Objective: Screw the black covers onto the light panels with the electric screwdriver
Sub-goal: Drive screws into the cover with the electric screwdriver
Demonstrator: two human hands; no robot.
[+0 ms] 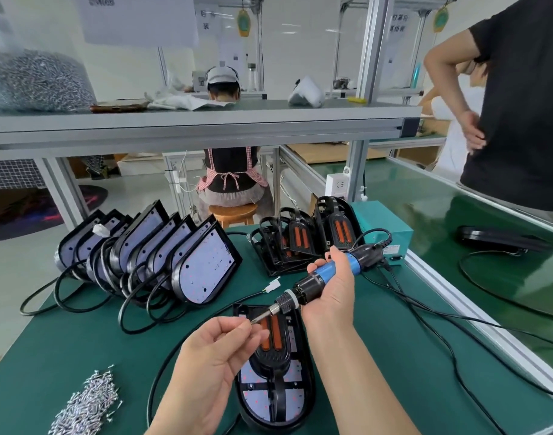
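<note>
- Head view: right hand is wrapped round the screwdriver, held slanted, bit pointing down-left.
- Left hand: thumb and forefinger pinch the bit tip; a screw there is too small to tell.
- Both hands hover over a panel lying flat on the green mat, near edge.
- Black cover with two orange strips sits on that panel's far half; the bit tip is just above its upper left part.
- More panels lean in a row, far left, with black cables looped in front.
- Spare covers are stacked upright behind the screwdriver, beside a teal box.
- Loose screws are piled on the mat, bottom left.
- Screwdriver cord runs back to the box.
- One person stands at right, another sits behind, back turned.
</note>
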